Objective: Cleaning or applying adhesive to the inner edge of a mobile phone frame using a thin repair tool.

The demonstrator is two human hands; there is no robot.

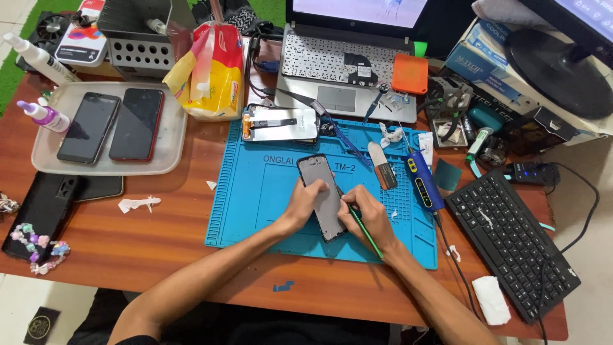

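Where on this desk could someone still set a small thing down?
Bare wood lies between the white tray and the blue mat, and along the near edge below the mat. The mat's left part is free too. Behind the mat, by the laptop and black keyboard, it is crowded.

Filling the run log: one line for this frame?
left hand: steadies phone frame | right hand: holds green tool at frame edge | surface: blue repair mat

A white tray (167, 150) sat at the left with two dark phones (112, 126) in it — a yellow-and-red packet (214, 70) stood just beside it. Behind the blue mat (255, 191) lay an open laptop (348, 70) carrying an orange box (409, 73) — a black keyboard (511, 246) angled at the right
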